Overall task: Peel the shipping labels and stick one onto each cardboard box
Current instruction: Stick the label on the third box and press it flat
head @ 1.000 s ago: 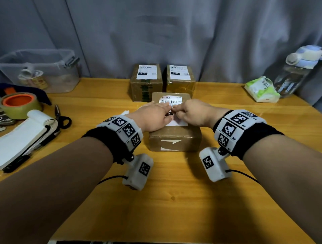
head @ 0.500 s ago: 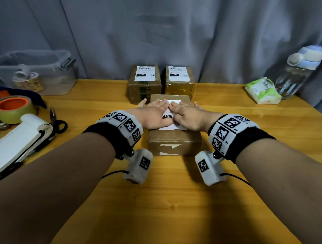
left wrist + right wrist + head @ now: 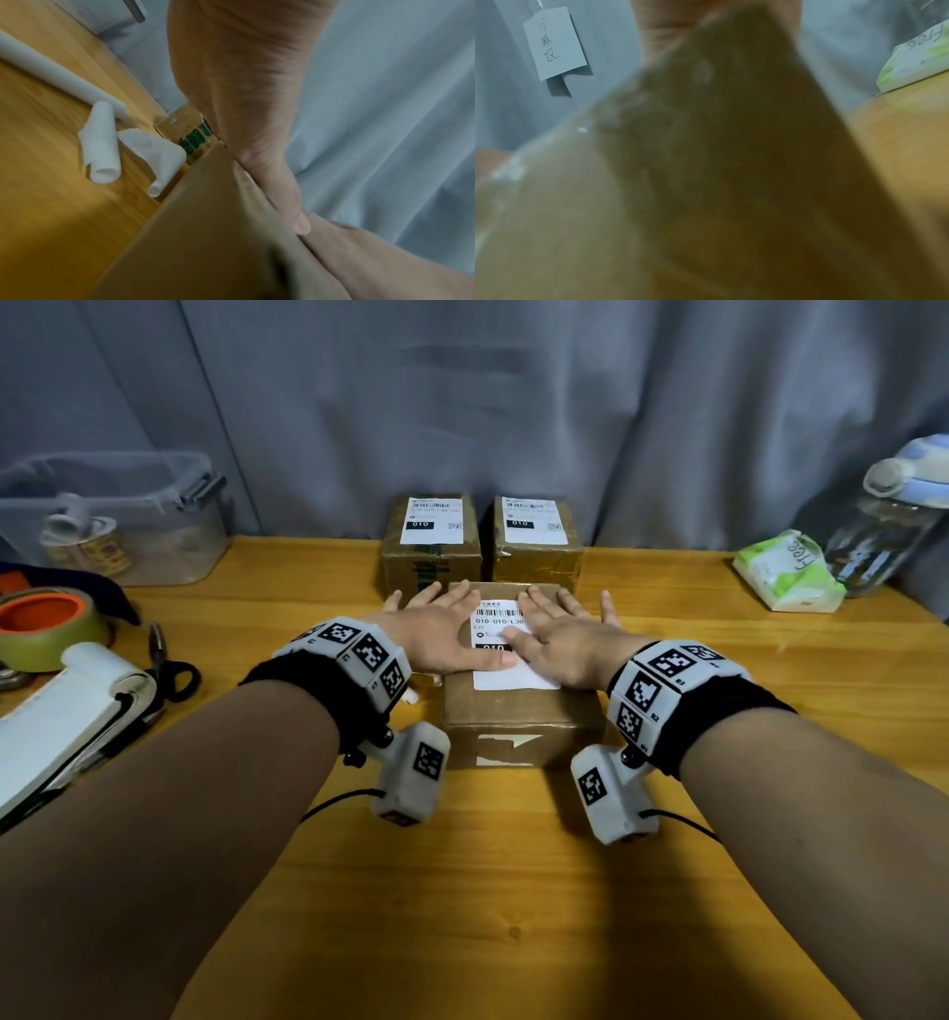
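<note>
A brown cardboard box [image 3: 518, 731] stands at the table's middle with a white shipping label [image 3: 500, 624] lying on its top. My left hand [image 3: 441, 629] lies flat on the label's left side, fingers straight and spread. My right hand [image 3: 560, 624] lies flat on the label's right side, fingers straight too. Behind stand two more boxes, the left one [image 3: 431, 567] and the right one [image 3: 538, 557], each with a white label on top. In the left wrist view my palm [image 3: 246, 85] rests on the box top [image 3: 205, 223]. The right wrist view is blurred by the box.
Curled white backing strips [image 3: 102, 146] lie on the table left of the box. At the far left are a label roll [image 3: 67, 716], scissors [image 3: 169, 665], a tape roll [image 3: 46, 624] and a clear bin [image 3: 113, 521]. A tissue pack [image 3: 785, 572] and a bottle [image 3: 893, 516] stand at the right.
Both hands went from pinching the label above the box to lying flat on it, then slid apart outward, baring the label's middle.
</note>
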{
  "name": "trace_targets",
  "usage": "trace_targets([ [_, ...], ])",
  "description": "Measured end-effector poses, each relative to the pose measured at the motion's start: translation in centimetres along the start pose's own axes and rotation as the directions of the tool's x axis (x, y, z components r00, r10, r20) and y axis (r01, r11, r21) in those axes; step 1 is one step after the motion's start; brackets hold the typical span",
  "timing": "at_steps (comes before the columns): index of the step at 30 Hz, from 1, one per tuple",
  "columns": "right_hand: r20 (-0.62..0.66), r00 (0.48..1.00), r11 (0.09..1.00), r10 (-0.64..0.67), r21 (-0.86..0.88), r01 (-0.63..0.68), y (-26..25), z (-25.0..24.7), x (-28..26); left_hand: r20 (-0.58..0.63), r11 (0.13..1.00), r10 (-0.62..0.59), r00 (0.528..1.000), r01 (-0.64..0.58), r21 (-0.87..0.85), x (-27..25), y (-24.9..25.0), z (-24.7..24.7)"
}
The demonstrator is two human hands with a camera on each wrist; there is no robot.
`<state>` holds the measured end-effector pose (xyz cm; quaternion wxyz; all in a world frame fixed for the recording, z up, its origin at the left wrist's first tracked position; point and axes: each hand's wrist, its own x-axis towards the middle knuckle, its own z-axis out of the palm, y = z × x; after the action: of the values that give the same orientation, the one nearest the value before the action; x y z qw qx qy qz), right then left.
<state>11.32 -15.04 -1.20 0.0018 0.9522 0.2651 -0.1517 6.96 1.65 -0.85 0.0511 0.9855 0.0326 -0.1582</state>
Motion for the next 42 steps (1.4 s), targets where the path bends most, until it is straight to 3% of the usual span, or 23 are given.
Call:
trace_targets([
  [4, 0.002, 0.996, 0.993, 0.093, -0.066, -0.093, 1.2, -0.8, -0.3, -0.126, 0.971, 0.046, 0.991, -0.074, -0.225, -0.1, -0.7, 0.8],
  [7, -0.044, 0.999, 0.999, -0.021, -0.032, 0.020, 0.6, -1.5, -0.9, -0.253, 0.938, 0.049, 0.966, -0.132, -0.321, 0.2, -1.4, 1.0],
  [11, 0.066, 0.984, 0.986, -0.165, 0.045, 0.162, -2.6, -0.5, -1.0, -0.330, 0.881, 0.046, 0.943, -0.194, -0.432, 0.7, -2.3, 1.2],
  [19, 0.031, 0.995, 0.995, -0.090, 0.041, 0.088, -4.1, 0.0, 1.7, -0.388, 0.853, 0.077, 0.919, -0.262, -0.451, 1.4, -3.1, 2.1],
  [22, 0.012, 0.997, 0.995, -0.082, 0.058, 0.081, -3.8, 0.0, 2.1, -0.402, 0.887, 0.078, 0.912, -0.248, -0.389, 1.3, -3.2, 2.1],
  [26, 0.007, 1.000, 0.997, -0.013, 0.070, 0.013, -2.2, 0.0, 1.8, -0.370, 0.985, 0.063, 0.927, -0.118, -0.129, 0.9, -2.8, 1.6],
  [31, 0.008, 1.000, 0.984, 0.007, 0.179, -0.008, -0.4, -0.2, 0.6, -0.386, 0.991, 0.028, 0.922, 0.026, 0.132, 0.1, 0.0, 0.1],
  [33, 0.018, 1.000, 0.937, -0.014, 0.348, 0.007, -0.4, -0.4, 0.3, -0.355, 0.988, 0.093, 0.930, -0.040, 0.151, 0.1, 2.0, 0.0],
  [35, 0.008, 1.000, 0.880, -0.005, 0.476, 0.000, -0.2, -0.4, 0.0, -0.216, 0.987, 0.148, 0.965, -0.132, 0.087, 0.5, 3.3, 0.7],
  [37, 0.017, 1.000, 0.883, 0.000, 0.469, -0.008, 0.1, -0.1, -0.2, -0.097, 0.990, 0.137, 0.986, -0.134, 0.036, 0.7, 3.4, 1.2],
  [42, 0.056, 0.998, 0.927, -0.005, 0.374, -0.016, 1.7, 0.7, -0.5, -0.050, 0.992, 0.026, 0.998, -0.020, 0.124, 0.0, 1.7, 0.6],
])
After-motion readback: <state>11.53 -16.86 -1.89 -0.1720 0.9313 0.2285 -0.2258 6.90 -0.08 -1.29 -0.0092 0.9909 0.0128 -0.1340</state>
